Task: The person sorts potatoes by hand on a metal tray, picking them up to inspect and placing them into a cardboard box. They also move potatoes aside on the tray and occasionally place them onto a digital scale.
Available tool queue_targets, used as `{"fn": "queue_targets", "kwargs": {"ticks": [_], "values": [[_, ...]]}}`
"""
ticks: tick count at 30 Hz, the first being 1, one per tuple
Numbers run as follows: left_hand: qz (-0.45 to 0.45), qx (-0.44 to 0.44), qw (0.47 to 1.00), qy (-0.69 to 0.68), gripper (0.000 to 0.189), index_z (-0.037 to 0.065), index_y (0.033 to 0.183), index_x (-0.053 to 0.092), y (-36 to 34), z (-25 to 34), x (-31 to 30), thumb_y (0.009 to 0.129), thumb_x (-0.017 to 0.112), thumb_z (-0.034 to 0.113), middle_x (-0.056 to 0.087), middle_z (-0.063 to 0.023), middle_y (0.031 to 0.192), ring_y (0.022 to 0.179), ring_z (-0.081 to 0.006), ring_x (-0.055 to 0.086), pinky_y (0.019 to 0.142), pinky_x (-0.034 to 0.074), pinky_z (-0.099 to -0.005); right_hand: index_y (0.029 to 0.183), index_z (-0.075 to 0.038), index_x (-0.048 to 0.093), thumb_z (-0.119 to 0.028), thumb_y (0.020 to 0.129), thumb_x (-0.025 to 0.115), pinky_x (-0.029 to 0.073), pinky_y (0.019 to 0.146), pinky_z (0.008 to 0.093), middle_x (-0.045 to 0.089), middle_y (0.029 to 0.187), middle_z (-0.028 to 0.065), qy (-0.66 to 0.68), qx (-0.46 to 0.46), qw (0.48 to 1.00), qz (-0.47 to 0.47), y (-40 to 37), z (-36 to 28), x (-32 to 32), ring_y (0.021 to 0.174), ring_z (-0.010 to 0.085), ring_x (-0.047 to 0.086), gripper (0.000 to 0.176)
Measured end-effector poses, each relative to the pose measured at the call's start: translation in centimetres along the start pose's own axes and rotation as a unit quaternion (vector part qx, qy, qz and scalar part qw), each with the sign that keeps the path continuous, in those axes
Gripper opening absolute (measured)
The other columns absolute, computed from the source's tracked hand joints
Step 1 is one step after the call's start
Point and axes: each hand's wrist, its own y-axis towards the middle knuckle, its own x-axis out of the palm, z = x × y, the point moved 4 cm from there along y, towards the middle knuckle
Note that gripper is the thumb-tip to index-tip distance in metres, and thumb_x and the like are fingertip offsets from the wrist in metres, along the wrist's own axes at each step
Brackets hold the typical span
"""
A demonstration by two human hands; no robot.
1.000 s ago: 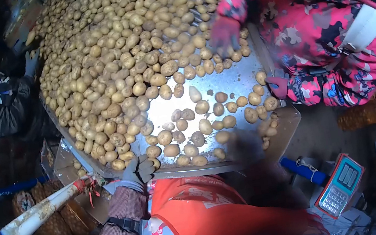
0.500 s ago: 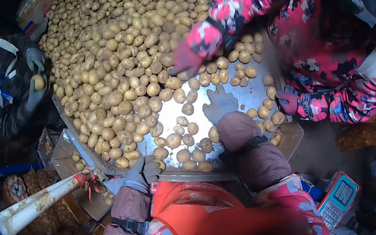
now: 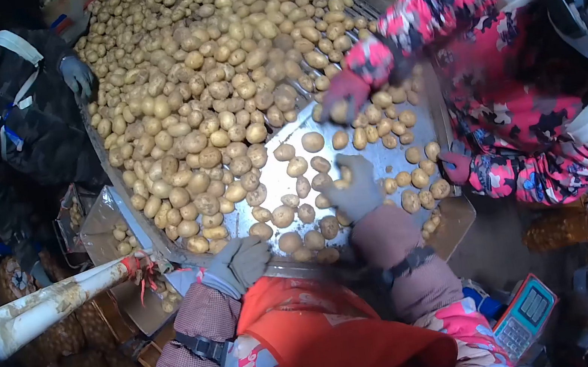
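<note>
Both my hands wear grey gloves at a metal sorting table (image 3: 274, 179) covered with potatoes (image 3: 185, 116). My left hand (image 3: 241, 263) lies over the table's near edge, fingers extended, with no potato visible in it. Further right, my right hand (image 3: 357, 185) is above the bare metal, fingers slightly curved and apart. Its fingertips are close to a few loose potatoes (image 3: 319, 164); no potato shows in its grasp, though the palm side is hidden. More loose potatoes (image 3: 284, 216) lie between my hands.
A co-worker's pink-gloved hand (image 3: 346, 92) reaches over potatoes at right; their other hand (image 3: 456, 165) is by the edge. Another person's grey glove (image 3: 77, 75) rests at the left rim. Cardboard boxes (image 3: 106, 223), white poles (image 3: 61, 302) and a keypad scale (image 3: 527, 316) stand around.
My right hand has drawn closer to me, its fingers curling from spread. My left hand has shifted slightly right. The right co-worker's hand moved right; the left person no longer shows a potato.
</note>
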Motion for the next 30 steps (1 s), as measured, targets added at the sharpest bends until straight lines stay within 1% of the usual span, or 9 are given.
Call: {"fn": "queue_targets", "kwargs": {"ticks": [2,5,7,10,15,20,25,27,30], "values": [[-0.014,-0.036,0.999,-0.032,0.052,0.004,0.135,0.051,-0.7,-1.7,4.6,0.103,0.047,0.045,0.066,-0.0144,0.117,0.105,-0.029,0.066,0.087,0.057,-0.0425,0.125,-0.001,0.053,-0.023,0.077,0.076,0.048,0.094,0.0417,0.048,0.129,0.0204,-0.093,-0.236,0.967,-0.017,-4.3,-0.9,3.8,0.109,0.0361,0.055,0.058],[-0.093,0.009,0.994,-0.061,0.052,0.009,0.135,0.053,0.2,-2.6,5.6,0.102,0.048,0.049,0.062,-0.0152,0.127,0.111,-0.0277,0.064,0.096,0.054,-0.0418,0.121,-0.001,0.054,-0.018,0.078,0.074,0.049,0.09,0.0444,0.052,0.122,0.023,0.188,-0.102,0.953,-0.216,-8.5,-1.2,8.9,0.106,0.037,0.055,0.051],[-0.051,-0.034,0.992,-0.106,0.05,0.01,0.132,0.054,-1.6,-3.2,6.4,0.102,0.049,0.049,0.062,-0.0146,0.123,0.104,-0.0277,0.064,0.089,0.055,-0.0415,0.122,-0.002,0.054,-0.015,0.079,0.071,0.049,0.088,0.0439,0.058,0.111,0.022,-0.048,-0.451,0.844,-0.286,-9.8,-10.9,1.8,0.101,0.0358,0.057,0.048],[-0.086,-0.069,0.987,-0.117,0.036,0.013,0.114,0.057,-3.5,-3.5,3.6,0.099,0.055,0.046,0.059,-0.0058,0.09,0.071,-0.0187,0.058,0.061,0.049,-0.0315,0.111,-0.002,0.057,-0.015,0.079,0.071,0.049,0.084,0.0451,0.061,0.098,0.0203,-0.108,-0.184,0.906,-0.365,-8.8,-7.9,2.9,0.093,0.0373,0.059,0.038],[-0.08,0.103,0.976,-0.175,0.036,0.013,0.117,0.058,-12.1,2.2,-10.9,0.098,0.054,0.043,0.059,0.0003,0.085,0.056,-0.0106,0.05,0.044,0.041,-0.0256,0.095,0.0,0.059,-0.012,0.088,0.06,0.047,0.073,0.0478,0.059,0.088,0.0208,-0.124,-0.122,0.98,0.098,-0.1,3.2,-11.2,0.086,0.0417,0.061,0.014],[0.373,0.356,0.807,-0.288,0.044,0.006,0.128,0.059,-20.3,8.3,-30.9,0.098,0.059,0.038,0.067,-0.0099,0.123,0.113,-0.0215,0.062,0.09,0.058,-0.0355,0.12,-0.005,0.06,-0.027,0.087,0.062,0.046,0.095,0.0509,0.061,0.117,0.0226,-0.138,-0.102,0.969,0.178,15.9,9.3,-13.1,0.11,0.0435,0.059,0.039],[0.194,0.203,0.941,-0.188,0.049,0.004,0.127,0.061,-21.4,4.8,-26.4,0.1,0.052,0.044,0.068,-0.0171,0.119,0.095,-0.0298,0.068,0.074,0.06,-0.0398,0.138,-0.015,0.054,-0.045,0.08,0.066,0.039,0.107,0.053,0.047,0.141,0.0237,-0.339,0.075,0.938,0.015,13.6,1.3,-7.0,0.129,0.0429,0.049,0.066],[0.085,0.107,0.975,-0.175,0.053,0.001,0.13,0.059,-18.8,2.4,-17.6,0.102,0.05,0.045,0.068,-0.0189,0.118,0.092,-0.0296,0.068,0.069,0.058,-0.038,0.134,-0.017,0.056,-0.041,0.078,0.068,0.034,0.107,0.0588,0.048,0.14,0.0222,-0.426,-0.184,0.884,0.064,7.9,3.2,-3.8,0.132,0.0411,0.044,0.062],[0.054,0.059,0.997,0.011,0.054,-0.001,0.131,0.058,-13.9,1.6,-11.6,0.102,0.049,0.044,0.071,-0.0174,0.11,0.081,-0.0273,0.068,0.064,0.055,-0.0346,0.125,-0.015,0.06,-0.036,0.079,0.067,0.03,0.106,0.063,0.048,0.14,0.0208,-0.359,-0.205,0.91,0.012,0.0,3.5,-4.7,0.132,0.0429,0.042,0.051]]}}
